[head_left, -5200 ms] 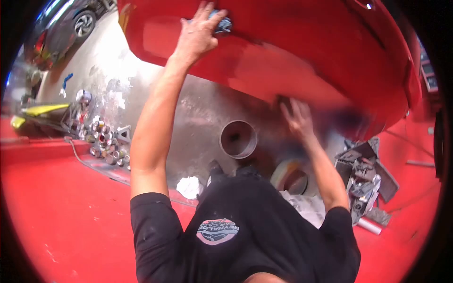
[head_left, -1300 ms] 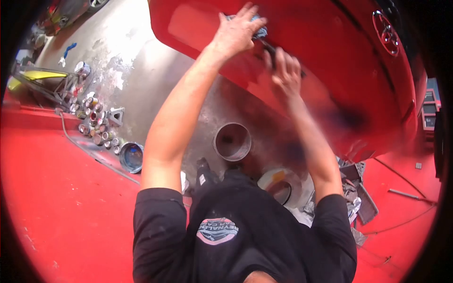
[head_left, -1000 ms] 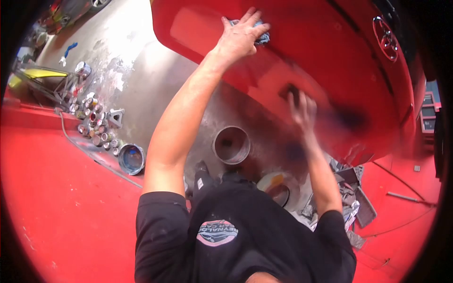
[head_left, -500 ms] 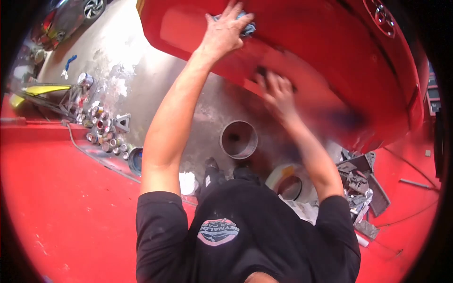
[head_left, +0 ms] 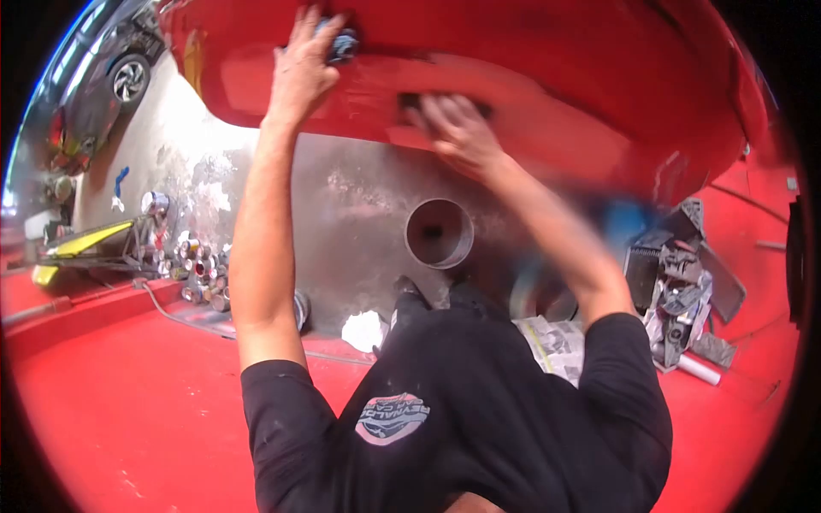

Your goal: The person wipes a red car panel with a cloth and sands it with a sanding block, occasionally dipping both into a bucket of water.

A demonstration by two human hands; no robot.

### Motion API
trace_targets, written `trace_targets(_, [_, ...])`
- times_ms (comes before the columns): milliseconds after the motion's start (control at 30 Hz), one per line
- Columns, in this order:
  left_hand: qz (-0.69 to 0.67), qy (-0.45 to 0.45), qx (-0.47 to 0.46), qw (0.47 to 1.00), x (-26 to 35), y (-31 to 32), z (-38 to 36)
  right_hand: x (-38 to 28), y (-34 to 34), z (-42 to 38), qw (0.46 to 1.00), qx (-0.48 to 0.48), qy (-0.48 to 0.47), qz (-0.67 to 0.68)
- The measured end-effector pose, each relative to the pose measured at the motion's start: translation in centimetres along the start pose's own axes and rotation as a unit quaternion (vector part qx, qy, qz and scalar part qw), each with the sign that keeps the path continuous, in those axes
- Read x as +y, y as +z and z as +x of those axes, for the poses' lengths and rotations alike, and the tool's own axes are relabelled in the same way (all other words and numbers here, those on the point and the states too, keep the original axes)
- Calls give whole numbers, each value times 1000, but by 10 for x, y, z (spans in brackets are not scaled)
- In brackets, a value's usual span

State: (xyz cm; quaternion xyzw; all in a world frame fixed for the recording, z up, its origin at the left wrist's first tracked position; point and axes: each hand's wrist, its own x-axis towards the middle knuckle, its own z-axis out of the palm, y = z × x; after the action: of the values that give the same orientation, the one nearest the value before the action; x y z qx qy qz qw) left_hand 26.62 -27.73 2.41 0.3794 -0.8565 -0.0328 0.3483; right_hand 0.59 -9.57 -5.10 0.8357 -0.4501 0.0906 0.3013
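A glossy red car body panel [head_left: 530, 51] curves across the top of the view. My left hand [head_left: 304, 73] is at its upper left, with the fingers round a crumpled blue cloth [head_left: 344, 44] against the panel. Further right, my right hand [head_left: 457, 128] is blurred by motion on the lower part of the panel. Its fingers rest on a dark, flat block [head_left: 479, 109], pressed to the red surface. The block's far side and exact shape are smeared.
Below the panel an open round bucket [head_left: 439, 233] stands on the grey floor. Several cans [head_left: 201, 267] and a yellow part [head_left: 90, 240] are at the left. Black plastic parts [head_left: 676, 274] lie in a pile at the right, near newspaper [head_left: 556, 346]. A dark car [head_left: 103, 94] is at the upper left.
Both hands, with the cloth and the block, now appear further left in the view. The view itself has turned, and the emblem on the red panel is out of sight.
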Motion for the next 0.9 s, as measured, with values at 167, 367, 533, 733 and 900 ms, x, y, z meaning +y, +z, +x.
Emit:
trace_targets(167, [-17, 13, 0, 1000, 7, -1, 4, 23, -22, -102, 998, 36, 58, 11])
trace_targets(367, [-24, -41, -34, 998, 19, 4, 6, 58, -30, -107, 998, 53, 34, 9])
trace_targets(533, [-25, 10, 15, 1000, 21, 1, 10, 59, -27, -45, 997, 68, 20, -33])
trace_targets(733, [-9, -46, -4, 999, 30, 7, 5, 73, -36, -181, 996, 66, 64, -17])
trace_targets(900, [-27, -8, 8, 1000, 24, 11, 12, 77, -32, -61, 997, 71, 14, -19])
